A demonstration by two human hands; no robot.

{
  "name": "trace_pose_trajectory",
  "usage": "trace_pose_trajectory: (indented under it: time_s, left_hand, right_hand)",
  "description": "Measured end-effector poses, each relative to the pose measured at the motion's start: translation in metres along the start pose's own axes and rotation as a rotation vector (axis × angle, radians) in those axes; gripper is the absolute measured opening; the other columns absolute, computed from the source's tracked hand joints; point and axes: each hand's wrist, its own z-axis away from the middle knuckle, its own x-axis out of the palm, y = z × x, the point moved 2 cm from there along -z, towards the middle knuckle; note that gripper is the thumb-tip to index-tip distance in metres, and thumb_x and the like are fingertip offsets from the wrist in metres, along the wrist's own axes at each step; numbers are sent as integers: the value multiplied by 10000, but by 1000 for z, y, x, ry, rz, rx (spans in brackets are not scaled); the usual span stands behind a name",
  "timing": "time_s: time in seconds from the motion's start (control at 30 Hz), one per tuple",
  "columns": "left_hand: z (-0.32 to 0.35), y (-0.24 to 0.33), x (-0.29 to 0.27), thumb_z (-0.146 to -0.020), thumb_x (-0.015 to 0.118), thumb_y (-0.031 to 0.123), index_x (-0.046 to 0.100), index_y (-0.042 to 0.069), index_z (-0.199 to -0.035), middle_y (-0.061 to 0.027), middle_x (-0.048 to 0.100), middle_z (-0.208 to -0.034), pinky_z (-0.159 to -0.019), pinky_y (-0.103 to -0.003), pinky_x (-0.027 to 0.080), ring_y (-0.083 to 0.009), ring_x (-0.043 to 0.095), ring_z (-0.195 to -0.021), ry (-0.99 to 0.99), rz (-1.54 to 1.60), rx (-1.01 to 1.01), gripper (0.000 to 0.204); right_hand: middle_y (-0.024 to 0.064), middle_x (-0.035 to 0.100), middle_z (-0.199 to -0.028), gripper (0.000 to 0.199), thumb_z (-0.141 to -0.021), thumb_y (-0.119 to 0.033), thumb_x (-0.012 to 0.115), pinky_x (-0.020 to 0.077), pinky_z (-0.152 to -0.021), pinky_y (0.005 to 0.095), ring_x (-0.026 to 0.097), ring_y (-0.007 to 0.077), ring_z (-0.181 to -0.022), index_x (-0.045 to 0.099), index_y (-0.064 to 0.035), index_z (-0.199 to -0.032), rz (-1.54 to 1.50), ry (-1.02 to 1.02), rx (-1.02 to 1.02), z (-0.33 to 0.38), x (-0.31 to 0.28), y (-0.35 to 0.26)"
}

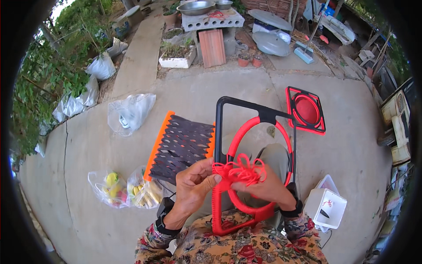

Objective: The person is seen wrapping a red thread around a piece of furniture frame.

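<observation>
On the concrete floor (110, 211) well left of the black square frame (220, 127) lie two clear bags of yellow fruit (125, 190). Nearer it, just to its left, a woven panel (182, 147) of dark strips with orange edges lies touching the frame's left bar. The left hand (194, 184) is curled narrow at the frame's lower left side, thumb and fingers pinched on a tangle of red cord (243, 170). That tangle sits in front of the frame's red-wrapped ring (239, 134), low in the frame, between both hands. The right hand (267, 190) is closed around the ring's lower right part, fingers pressed to the same cord. Up right of the frame, touching its corner, stands a smaller red frame with a woven disc (306, 110). Low right of it sits a white box (327, 207)
</observation>
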Motion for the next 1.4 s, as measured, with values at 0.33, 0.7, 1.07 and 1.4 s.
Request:
trace_pose_trajectory:
  time_s: [0.33, 0.7, 1.07, 1.4]
  left_hand:
    - [-28, -25, -9, -855, 617, -62, 552, -52, -1212, -98, 650, -1103, -893, -275, 481, -145, 613, -1010, -31, 8, -86, 363]
    - [-12, -44, -14, -900, 584, -2, 591, -55, -1137, -77, 667, -1041, -855, -245, 479, -104, 610, -934, 172, 83, -195, 244]
    - [-9, -37, -4, -921, 562, 10, 580, -76, -1153, -79, 664, -1028, -828, -225, 484, -94, 607, -914, 200, -16, -99, 248]
    - [0, -26, 5, -923, 574, 29, 585, -70, -1144, -72, 662, -1020, -834, -231, 482, -94, 604, -915, 225, -3, -90, 242]
  right_hand:
    - [-2, 627, -809, 221, -831, -142, 714, 453, -639, 231, 535, 53, -715, 643, -12, -996, -91, 370, 44, -49, -45, -7]
    - [-6, 638, -915, 444, -764, -107, 787, 481, -726, 241, 576, 61, -814, 577, -34, -1149, -468, 177, 213, -5, 12, 26]
    - [-18, 621, -828, 271, -810, -218, 759, 447, -684, 253, 530, 59, -761, 677, -39, -995, -215, 230, 86, -11, -7, 35]
    - [-5, 594, -687, 181, -856, -196, 707, 425, -524, 221, 533, 62, -589, 638, -31, -884, -153, 479, 72, -40, -6, 20]
